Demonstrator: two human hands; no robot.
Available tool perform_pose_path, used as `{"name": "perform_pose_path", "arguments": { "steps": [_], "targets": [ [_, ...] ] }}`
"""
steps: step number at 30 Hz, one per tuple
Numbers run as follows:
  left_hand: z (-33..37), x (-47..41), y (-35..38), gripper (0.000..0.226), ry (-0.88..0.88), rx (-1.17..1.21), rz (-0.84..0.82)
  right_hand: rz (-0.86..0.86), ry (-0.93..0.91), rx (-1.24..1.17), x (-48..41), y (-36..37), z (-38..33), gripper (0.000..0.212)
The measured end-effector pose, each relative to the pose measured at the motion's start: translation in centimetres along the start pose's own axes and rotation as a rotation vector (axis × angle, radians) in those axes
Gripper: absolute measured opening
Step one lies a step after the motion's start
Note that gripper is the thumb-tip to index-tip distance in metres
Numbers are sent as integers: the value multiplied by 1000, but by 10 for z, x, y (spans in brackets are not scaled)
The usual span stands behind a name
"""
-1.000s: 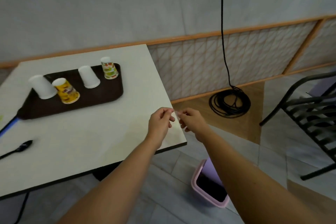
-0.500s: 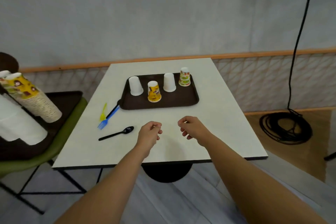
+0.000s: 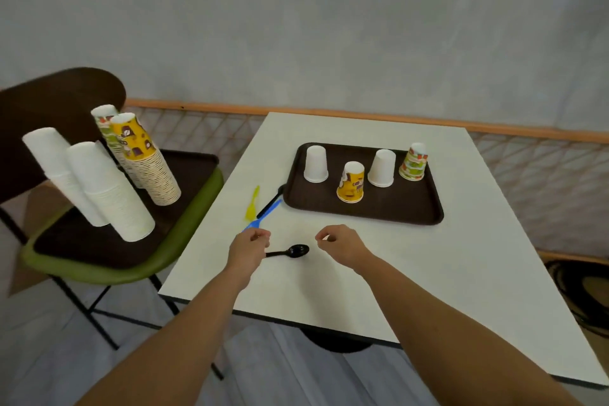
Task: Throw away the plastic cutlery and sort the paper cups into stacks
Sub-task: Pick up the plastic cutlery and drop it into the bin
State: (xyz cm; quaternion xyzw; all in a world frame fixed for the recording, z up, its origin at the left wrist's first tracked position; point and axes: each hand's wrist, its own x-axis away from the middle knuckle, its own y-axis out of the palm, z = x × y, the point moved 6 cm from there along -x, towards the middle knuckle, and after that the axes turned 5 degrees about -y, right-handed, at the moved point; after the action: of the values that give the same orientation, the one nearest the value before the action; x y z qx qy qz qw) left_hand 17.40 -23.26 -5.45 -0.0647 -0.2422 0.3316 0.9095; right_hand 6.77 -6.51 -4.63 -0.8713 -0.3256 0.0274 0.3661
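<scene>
A black plastic spoon [image 3: 293,251] lies on the white table [image 3: 412,277]; its handle runs under my left hand [image 3: 247,252], whose fingers are loosely curled just above it. My right hand [image 3: 341,245] hovers to the spoon's right, also loosely curled and holding nothing. A yellow fork [image 3: 253,205], a blue fork [image 3: 262,217] and another black utensil [image 3: 272,201] lie beside the brown tray [image 3: 369,212]. On the tray, upside down, stand two white cups [image 3: 315,164] [image 3: 382,168], a yellow cup [image 3: 351,182] and a green patterned cup [image 3: 413,162].
A green chair [image 3: 108,269] at the left carries a dark tray with tall leaning cup stacks: two white stacks [image 3: 108,191], a yellow stack [image 3: 146,161] and a green patterned stack [image 3: 104,120]. A coiled black cable [image 3: 583,293] lies on the floor at the right.
My view swung left from the bin and floor to the table and chair. Both hands let go of a thin item and moved over the table; my left hand now covers the spoon's handle.
</scene>
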Motion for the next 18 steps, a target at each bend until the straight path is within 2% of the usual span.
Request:
{"name": "perform_pose_path", "arguments": {
  "steps": [7, 13, 18],
  "targets": [
    [-4, -40, -22, 11, -33, 18, 89, -173, -174, 308, -51, 58, -17, 31],
    [-12, -76, -26, 10, -41, -16, 90, -305, -295, 562, -71, 96, -22, 41],
    [-6, -111, -28, 11, -38, -68, 77, -351, -309, 639, -83, 110, -23, 30]
  ]
}}
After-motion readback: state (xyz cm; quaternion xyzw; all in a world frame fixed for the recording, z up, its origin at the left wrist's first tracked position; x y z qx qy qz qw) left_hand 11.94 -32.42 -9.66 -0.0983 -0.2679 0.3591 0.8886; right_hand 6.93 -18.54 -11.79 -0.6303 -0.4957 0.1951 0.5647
